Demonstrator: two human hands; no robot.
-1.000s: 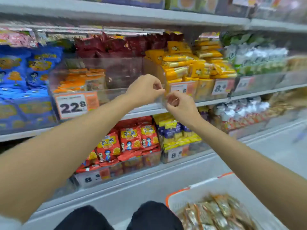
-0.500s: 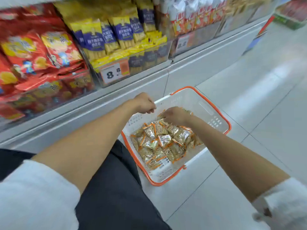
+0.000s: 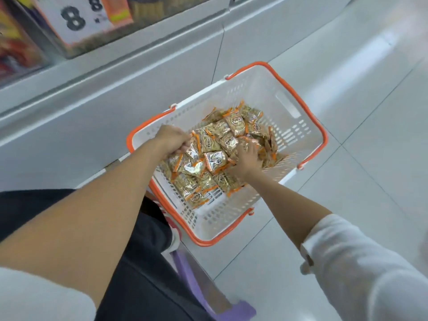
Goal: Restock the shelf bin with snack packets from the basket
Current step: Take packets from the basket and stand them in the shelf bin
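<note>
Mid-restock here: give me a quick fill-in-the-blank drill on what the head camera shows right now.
1. The white basket has an ___ rim.
2. The left hand and the right hand are both down among the snack packets inside the ___.
3. The basket stands on the tiled ___.
4. The price tag at top left shows the digit ___ twice.

Missing words: orange; basket; floor; 8.

- Location type: retail shop, snack aisle.
- Printed price label [image 3: 78, 17] reading "8 8", mounted at the front of the shelf [image 3: 162, 42].
- White shopping basket [image 3: 289, 107] with orange handles stands on tiled floor [image 3: 370, 112] and contains identical snack packets [image 3: 215, 158].
</note>
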